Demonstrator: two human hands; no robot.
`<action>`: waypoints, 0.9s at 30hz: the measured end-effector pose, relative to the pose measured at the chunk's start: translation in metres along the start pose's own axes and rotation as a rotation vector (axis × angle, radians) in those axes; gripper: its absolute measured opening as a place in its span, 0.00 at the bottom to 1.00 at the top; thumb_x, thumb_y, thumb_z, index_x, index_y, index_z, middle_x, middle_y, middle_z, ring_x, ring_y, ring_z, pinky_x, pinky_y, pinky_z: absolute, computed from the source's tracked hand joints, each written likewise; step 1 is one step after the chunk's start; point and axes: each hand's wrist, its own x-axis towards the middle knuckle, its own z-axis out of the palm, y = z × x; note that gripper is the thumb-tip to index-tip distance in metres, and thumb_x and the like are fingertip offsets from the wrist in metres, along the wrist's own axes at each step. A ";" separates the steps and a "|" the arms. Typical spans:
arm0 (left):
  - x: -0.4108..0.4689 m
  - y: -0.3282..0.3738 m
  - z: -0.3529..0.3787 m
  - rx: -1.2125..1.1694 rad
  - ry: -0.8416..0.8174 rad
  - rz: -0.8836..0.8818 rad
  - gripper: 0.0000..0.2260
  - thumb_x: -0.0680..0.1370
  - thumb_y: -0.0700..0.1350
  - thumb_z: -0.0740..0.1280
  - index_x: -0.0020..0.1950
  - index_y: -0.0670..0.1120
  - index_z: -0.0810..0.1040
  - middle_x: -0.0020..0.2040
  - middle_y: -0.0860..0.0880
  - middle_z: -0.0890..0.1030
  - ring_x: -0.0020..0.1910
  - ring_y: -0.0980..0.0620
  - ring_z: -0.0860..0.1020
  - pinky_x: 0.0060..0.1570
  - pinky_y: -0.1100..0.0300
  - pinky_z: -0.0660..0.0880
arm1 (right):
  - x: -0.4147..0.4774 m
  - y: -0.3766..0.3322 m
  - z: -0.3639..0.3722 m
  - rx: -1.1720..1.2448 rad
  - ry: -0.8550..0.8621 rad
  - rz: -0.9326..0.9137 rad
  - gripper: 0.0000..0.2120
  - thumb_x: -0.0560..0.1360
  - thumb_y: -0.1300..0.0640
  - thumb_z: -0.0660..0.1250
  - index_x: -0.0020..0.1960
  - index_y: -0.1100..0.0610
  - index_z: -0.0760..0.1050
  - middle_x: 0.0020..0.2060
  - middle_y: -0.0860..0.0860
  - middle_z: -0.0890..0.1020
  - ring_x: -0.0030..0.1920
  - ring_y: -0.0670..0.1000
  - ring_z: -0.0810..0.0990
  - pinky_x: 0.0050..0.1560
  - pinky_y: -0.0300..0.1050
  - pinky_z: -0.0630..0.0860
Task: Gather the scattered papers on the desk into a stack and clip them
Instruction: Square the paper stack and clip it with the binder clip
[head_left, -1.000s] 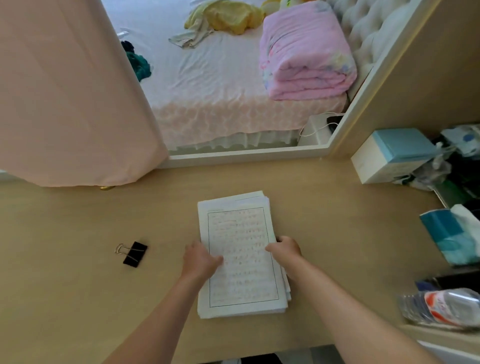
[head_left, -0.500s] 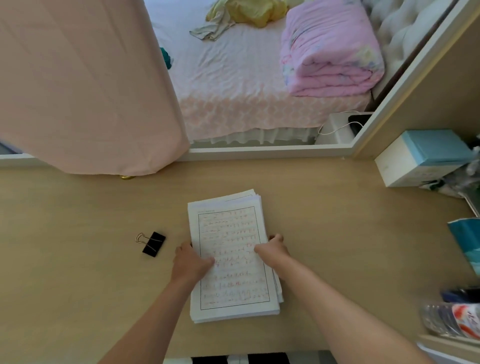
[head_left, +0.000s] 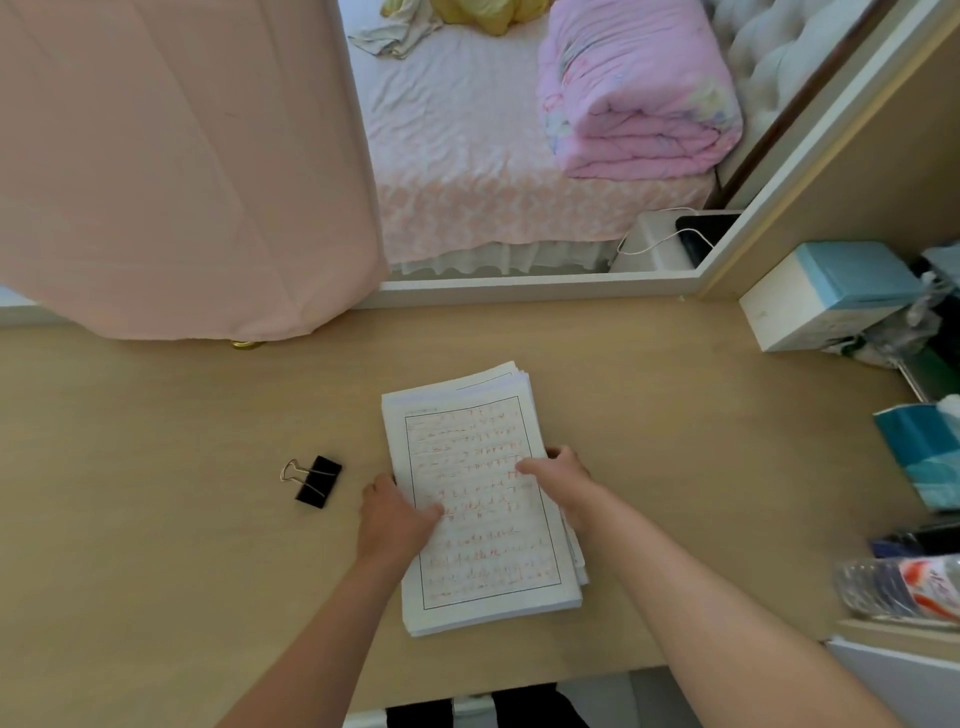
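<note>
Both hands hold the paper stack (head_left: 483, 499) mid-bench (head_left: 156, 519).
Left hand (head_left: 397, 517) and right hand (head_left: 558, 475) grip its nine and three o'clock edges, thumbs on top, fingers curled round the sides; the binder clip (head_left: 311, 480) lies apart at nine o'clock.

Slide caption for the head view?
Left hand and right hand hold the paper stack on the desk; binder clip lies apart, left.

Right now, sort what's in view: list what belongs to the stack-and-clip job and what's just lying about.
Job: papers, clip, desk, left hand and right hand gripping the papers' sides.
Lying about: box, tissue pack, bottle, quilt, curtain.
</note>
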 end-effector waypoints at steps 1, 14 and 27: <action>0.000 0.000 0.000 -0.001 0.003 0.001 0.33 0.67 0.53 0.77 0.67 0.44 0.67 0.61 0.47 0.71 0.60 0.46 0.75 0.55 0.47 0.77 | 0.001 0.000 -0.001 0.007 -0.009 -0.006 0.27 0.74 0.54 0.70 0.69 0.54 0.63 0.56 0.50 0.76 0.55 0.53 0.77 0.53 0.50 0.76; -0.004 0.001 0.006 0.018 0.056 -0.012 0.34 0.68 0.53 0.76 0.68 0.44 0.66 0.63 0.47 0.70 0.62 0.46 0.73 0.56 0.47 0.76 | 0.010 -0.005 -0.016 0.011 -0.160 -0.081 0.30 0.75 0.47 0.69 0.73 0.55 0.66 0.70 0.52 0.72 0.69 0.55 0.69 0.68 0.55 0.66; -0.010 0.010 0.003 0.041 -0.002 -0.047 0.35 0.67 0.54 0.77 0.68 0.46 0.66 0.62 0.47 0.71 0.60 0.46 0.74 0.56 0.48 0.76 | 0.006 -0.008 -0.013 -0.153 -0.271 -0.258 0.31 0.74 0.68 0.70 0.72 0.50 0.66 0.63 0.50 0.79 0.62 0.54 0.78 0.59 0.53 0.79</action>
